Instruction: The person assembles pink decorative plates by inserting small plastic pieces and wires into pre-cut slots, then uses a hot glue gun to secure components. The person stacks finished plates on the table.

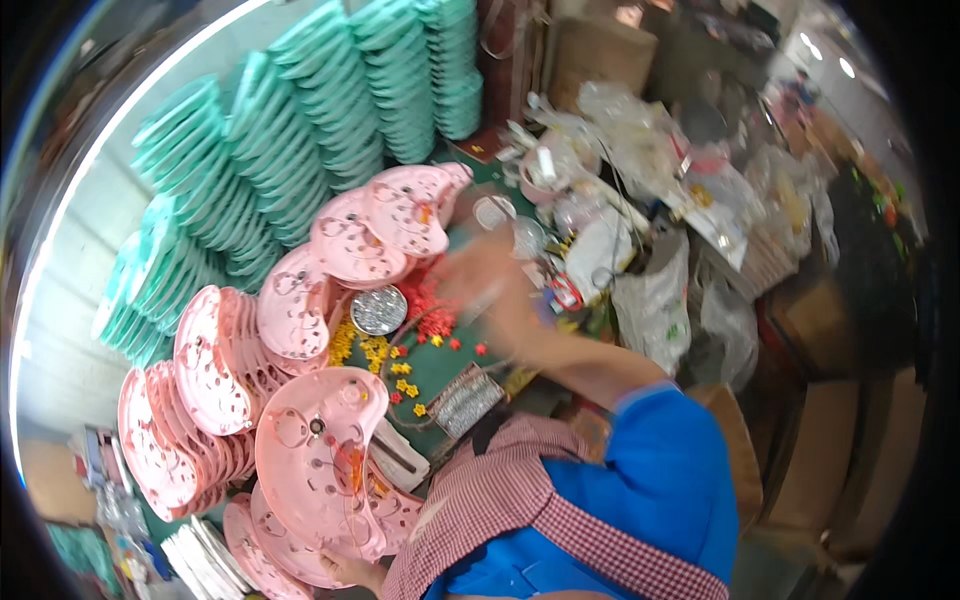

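A pink crescent-shaped plastic shell [290, 470], with holes and small orange and dark parts on it, lies tilted in front of me at lower left. My left hand [348, 570] is closed on its lower edge, partly hidden by the shell. Out over the green tabletop [440, 365] reaches my right hand [485, 272], its fingers smeared by motion. Small red star-shaped pieces [432, 318] are heaped beside and beneath it. Yellow star-shaped pieces [375, 352] lie nearer, around a round tin [379, 311] of small silvery parts. Close to my chest sits a box of metal pins [467, 402].
Stacks of pink shells [215, 375] curve along the left, with more pink shells [360, 235] behind the tin. Tall stacks of mint-green shells [320, 90] stand at the back. Plastic bags [640, 130] and clutter cover the right side; cardboard boxes [820, 430] stand beyond.
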Available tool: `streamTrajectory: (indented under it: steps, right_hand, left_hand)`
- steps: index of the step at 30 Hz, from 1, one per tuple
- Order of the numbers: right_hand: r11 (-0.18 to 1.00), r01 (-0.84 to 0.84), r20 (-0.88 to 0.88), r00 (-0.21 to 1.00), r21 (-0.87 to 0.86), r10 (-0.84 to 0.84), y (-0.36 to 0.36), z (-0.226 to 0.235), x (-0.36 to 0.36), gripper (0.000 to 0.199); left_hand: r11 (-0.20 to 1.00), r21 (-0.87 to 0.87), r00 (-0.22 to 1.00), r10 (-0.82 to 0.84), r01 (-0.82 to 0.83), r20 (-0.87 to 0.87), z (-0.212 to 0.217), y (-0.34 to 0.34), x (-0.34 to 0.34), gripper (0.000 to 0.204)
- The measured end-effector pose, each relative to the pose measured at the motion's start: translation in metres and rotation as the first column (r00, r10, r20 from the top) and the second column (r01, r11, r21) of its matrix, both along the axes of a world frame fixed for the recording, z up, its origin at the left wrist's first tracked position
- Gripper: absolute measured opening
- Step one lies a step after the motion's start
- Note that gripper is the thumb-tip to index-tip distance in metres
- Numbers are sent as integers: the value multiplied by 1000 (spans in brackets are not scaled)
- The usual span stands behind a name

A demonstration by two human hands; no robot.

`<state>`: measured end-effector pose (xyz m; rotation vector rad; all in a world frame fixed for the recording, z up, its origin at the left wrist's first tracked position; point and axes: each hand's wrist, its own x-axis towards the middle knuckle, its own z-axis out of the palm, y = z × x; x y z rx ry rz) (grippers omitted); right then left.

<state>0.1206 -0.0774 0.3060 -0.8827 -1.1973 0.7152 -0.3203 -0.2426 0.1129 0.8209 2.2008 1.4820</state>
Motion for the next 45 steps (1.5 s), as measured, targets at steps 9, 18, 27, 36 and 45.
streamTrajectory:
  steps: [9,18,27,36,45]
  right_hand:
    - [733,625,-430,758,268,-490,-150,62,136,28]
    - [562,-432,388,429,-705,816,-80,-167,-120,54]
    - [653,-398,157,767,-645,622,60,-224,-203,43]
    - [356,-367,90,576,-859,812,145,-324,-273,41]
    - [90,-524,-385,722,-847,576,104,-341,-219,48]
  left_hand:
    - [989,148,972,66,-33,-225,-21,-8,-53,31]
    - [960,175,975,223,-217,-18,-10,-34,-26,22]
    - [929,10,858,336,-369,388,-91,-103,58,25]
    - [921,-108,209,197,-373,958,-133,-104,78,32]
    - [991,74,412,-22,-109,911,-106,-93,20,39]
